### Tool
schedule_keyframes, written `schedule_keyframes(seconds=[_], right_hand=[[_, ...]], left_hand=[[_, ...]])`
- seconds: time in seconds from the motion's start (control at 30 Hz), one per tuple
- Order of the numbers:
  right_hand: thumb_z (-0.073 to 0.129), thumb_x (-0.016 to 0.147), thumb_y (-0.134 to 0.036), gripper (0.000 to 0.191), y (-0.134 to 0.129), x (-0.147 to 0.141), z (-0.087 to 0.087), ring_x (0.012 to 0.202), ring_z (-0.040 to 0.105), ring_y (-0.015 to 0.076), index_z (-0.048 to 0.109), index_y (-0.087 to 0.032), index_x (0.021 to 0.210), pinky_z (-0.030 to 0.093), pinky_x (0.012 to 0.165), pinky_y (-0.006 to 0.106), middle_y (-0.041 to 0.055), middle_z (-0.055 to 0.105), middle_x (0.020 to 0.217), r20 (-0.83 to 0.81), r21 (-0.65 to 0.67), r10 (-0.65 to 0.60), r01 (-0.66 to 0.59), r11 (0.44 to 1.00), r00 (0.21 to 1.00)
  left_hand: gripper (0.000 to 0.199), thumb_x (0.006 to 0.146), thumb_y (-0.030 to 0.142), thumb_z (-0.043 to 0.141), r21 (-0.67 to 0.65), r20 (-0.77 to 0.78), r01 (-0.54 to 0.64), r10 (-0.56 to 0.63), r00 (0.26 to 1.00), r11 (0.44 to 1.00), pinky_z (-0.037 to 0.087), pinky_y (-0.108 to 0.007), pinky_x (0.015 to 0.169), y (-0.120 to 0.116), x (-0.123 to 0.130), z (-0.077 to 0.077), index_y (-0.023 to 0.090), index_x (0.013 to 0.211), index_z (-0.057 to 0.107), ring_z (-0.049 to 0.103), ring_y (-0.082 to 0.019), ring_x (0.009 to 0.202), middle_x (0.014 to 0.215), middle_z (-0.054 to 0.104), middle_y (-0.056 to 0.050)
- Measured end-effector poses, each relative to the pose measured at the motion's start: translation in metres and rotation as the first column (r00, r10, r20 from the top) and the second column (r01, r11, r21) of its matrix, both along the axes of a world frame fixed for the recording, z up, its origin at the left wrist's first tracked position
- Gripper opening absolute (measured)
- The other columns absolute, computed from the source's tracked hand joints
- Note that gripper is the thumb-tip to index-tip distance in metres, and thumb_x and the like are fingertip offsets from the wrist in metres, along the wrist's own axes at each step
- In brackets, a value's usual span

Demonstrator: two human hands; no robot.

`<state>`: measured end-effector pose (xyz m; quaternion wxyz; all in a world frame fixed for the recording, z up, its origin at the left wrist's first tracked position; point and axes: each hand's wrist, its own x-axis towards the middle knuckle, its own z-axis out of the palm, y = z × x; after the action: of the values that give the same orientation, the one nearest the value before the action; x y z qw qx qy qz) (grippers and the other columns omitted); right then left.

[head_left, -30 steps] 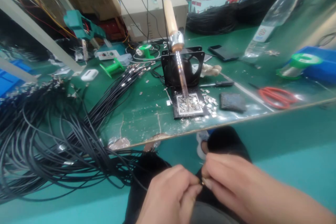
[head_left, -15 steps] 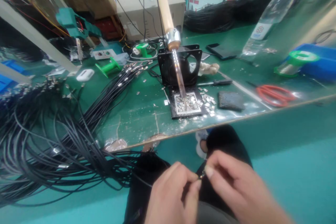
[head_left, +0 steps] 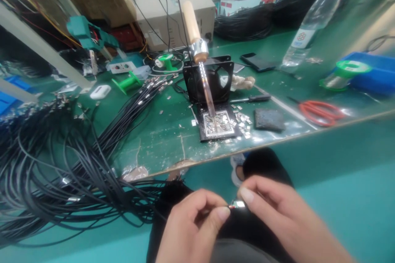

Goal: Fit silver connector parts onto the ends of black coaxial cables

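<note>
Above my lap, a small silvery connector (head_left: pixel 238 204) with reddish wire ends bridges my two hands. My left hand (head_left: pixel 197 218) is closed, thumb and forefinger pinching the cable end just behind the connector; most of that cable is hidden. With thumb and fingertips, my right hand (head_left: pixel 274 209) grips the connector's other end. To the left, a big bundle of black cables (head_left: pixel 101 164) with metal plug tips hangs over the table edge.
A soldering iron (head_left: pixel 199 49) leans on a black fan (head_left: pixel 226 68), its tip on a metal-filled plate (head_left: pixel 203 135). Small metal pieces (head_left: pixel 245 127) lie beside it. Farther right are a dark block (head_left: pixel 269 120), red-handled scissors (head_left: pixel 321 113), a solder spool (head_left: pixel 348 72) and a bottle (head_left: pixel 304 37).
My hands have drawn slightly apart, and the connector's silvery body now shows between them. The view has shifted a little.
</note>
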<state>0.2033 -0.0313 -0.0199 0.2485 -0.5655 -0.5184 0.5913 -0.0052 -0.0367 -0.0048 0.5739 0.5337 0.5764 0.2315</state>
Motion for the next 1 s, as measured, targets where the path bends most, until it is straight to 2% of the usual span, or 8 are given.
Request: schedule_keyframes(seconds=[0.1, 0.2, 0.3, 0.43, 0.63, 0.77, 0.9, 1.0], right_hand=[[0.051, 0.103, -0.057, 0.045, 0.003, 0.002, 0.002, 0.074, 0.053, 0.0057, 0.067, -0.017, 0.092, 0.046, 0.068, 0.013, -0.0003, 0.06, 0.081, 0.023, 0.079, 0.008, -0.01, 0.997, 1.0], [0.057, 0.102, -0.042, 0.029, 0.008, 0.006, 0.003, 0.072, 0.058, 0.0045, 0.072, -0.02, 0.092, 0.047, 0.068, 0.012, -0.0011, 0.064, 0.08, 0.069, 0.295, 0.058, -0.076, 0.952, 0.996], [0.061, 0.102, -0.023, 0.012, 0.012, 0.011, 0.001, 0.08, 0.065, 0.0018, 0.073, -0.022, 0.1, 0.051, 0.075, 0.008, -0.003, 0.069, 0.089, 0.087, 0.535, 0.149, -0.172, 0.827, 0.985], [0.06, 0.1, -0.005, 0.02, 0.012, 0.011, -0.003, 0.091, 0.065, -0.0011, 0.067, -0.021, 0.109, 0.05, 0.086, 0.004, -0.0046, 0.07, 0.096, 0.062, 0.714, 0.276, -0.236, 0.659, 0.959], [0.055, 0.103, -0.008, 0.014, 0.011, 0.001, -0.007, 0.087, 0.061, 0.0005, 0.063, -0.02, 0.1, 0.049, 0.083, 0.007, -0.0042, 0.065, 0.092, 0.004, 0.692, 0.334, -0.243, 0.679, 0.943], [0.054, 0.106, -0.017, 0.016, 0.016, 0.008, 0.002, 0.077, 0.055, 0.0027, 0.058, -0.019, 0.091, 0.044, 0.072, 0.01, -0.0046, 0.062, 0.086, 0.171, 0.553, 0.419, -0.439, 0.708, 0.891], [0.053, 0.106, -0.02, 0.015, 0.018, 0.017, 0.006, 0.08, 0.058, 0.0071, 0.061, -0.02, 0.094, 0.045, 0.073, 0.016, -0.0026, 0.065, 0.09, 0.382, 0.44, 0.482, -0.614, 0.656, 0.789], [0.046, 0.107, -0.02, 0.022, 0.011, 0.014, -0.002, 0.081, 0.061, 0.0117, 0.066, -0.019, 0.098, 0.048, 0.074, 0.022, 0.0023, 0.067, 0.094, 0.558, 0.538, 0.301, -0.614, 0.577, 0.773]], left_hand=[[0.025, 0.1, 0.039, 0.061, 0.012, 0.006, 0.015, -0.015, 1.0, 1.0, 0.046, -0.026, 0.076, -0.001, -0.001, -0.001, 0.019, 0.089, 0.072, 0.063, -0.018, 0.084, 0.087, 0.073, -0.002], [0.025, 0.1, 0.036, 0.059, 0.051, -0.003, 0.048, -0.048, 0.999, 0.998, 0.045, -0.026, 0.075, 0.001, -0.001, -0.001, 0.019, 0.087, 0.072, 0.062, -0.018, 0.082, 0.085, 0.072, -0.002], [0.025, 0.098, 0.033, 0.057, 0.086, -0.001, 0.086, -0.086, 0.996, 0.993, 0.045, -0.027, 0.077, 0.002, -0.001, -0.002, 0.019, 0.083, 0.071, 0.063, -0.019, 0.082, 0.084, 0.073, -0.003], [0.026, 0.098, 0.033, 0.057, 0.098, 0.034, 0.092, -0.095, 0.995, 0.991, 0.045, -0.026, 0.076, 0.002, -0.003, -0.007, 0.019, 0.082, 0.071, 0.062, -0.018, 0.079, 0.084, 0.073, -0.004], [0.022, 0.095, 0.027, 0.059, 0.116, 0.066, 0.096, -0.104, 0.992, 0.989, 0.044, -0.023, 0.069, 0.0, -0.006, -0.009, 0.02, 0.078, 0.071, 0.057, -0.014, 0.071, 0.076, 0.07, 0.0], [0.025, 0.097, 0.023, 0.061, 0.192, 0.018, 0.179, -0.186, 0.982, 0.965, 0.045, -0.02, 0.068, 0.002, -0.004, -0.008, 0.02, 0.074, 0.071, 0.061, -0.013, 0.071, 0.075, 0.072, 0.0], [0.02, 0.096, 0.019, 0.064, 0.388, -0.178, 0.281, -0.228, 0.957, 0.878, 0.045, -0.019, 0.063, -0.001, -0.001, -0.015, 0.02, 0.078, 0.074, 0.065, -0.013, 0.069, 0.075, 0.073, 0.0], [0.018, 0.094, 0.015, 0.061, 0.476, -0.352, 0.287, -0.119, 0.928, 0.831, 0.044, -0.02, 0.058, -0.006, 0.004, -0.022, 0.02, 0.079, 0.07, 0.064, -0.013, 0.064, 0.072, 0.07, 0.001]])
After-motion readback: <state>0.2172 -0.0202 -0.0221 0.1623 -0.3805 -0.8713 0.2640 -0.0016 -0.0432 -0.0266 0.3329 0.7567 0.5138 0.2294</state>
